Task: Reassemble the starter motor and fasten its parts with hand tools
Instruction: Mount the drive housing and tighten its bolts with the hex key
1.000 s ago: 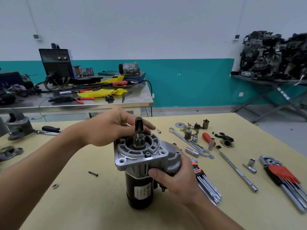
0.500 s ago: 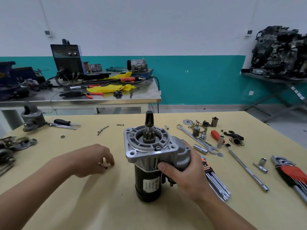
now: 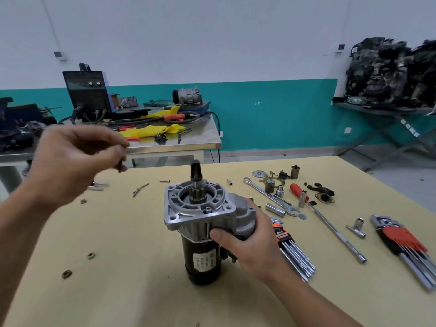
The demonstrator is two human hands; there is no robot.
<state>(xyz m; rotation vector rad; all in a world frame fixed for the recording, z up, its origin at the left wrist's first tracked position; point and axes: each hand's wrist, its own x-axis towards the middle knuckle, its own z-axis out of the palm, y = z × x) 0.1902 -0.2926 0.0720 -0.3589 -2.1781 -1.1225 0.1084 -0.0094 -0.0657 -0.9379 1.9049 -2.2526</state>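
The fingers [image 3: 111,149] of your left hand [image 3: 75,161] are curled into a pinch, raised at the left above the bench [image 3: 118,291]. They seem to hold a small dark fastener [image 3: 120,168], though blur hides its shape. Your right hand [image 3: 250,244] wraps the side of the starter motor [image 3: 195,258], thumb across the ribbed casting and the other fingers behind the rounded housing. It steadies the motor upright near the middle of the bench, with the pinion [image 3: 196,192] pointing up. The build looks well along. The matte grey cast nose housing [image 3: 186,208] sits on the glossy black cylindrical body with its white label, and one hex head shows seated in the face. What is left, by my reading, is to place that fastener, deal with the loose nuts [image 3: 66,274] and the small parts at the far right, then tighten. Chrome tools lie to the right on the pale yellow board: the hex keys [image 3: 295,253], a spanner [image 3: 266,194] and a long extension bar [image 3: 337,234].
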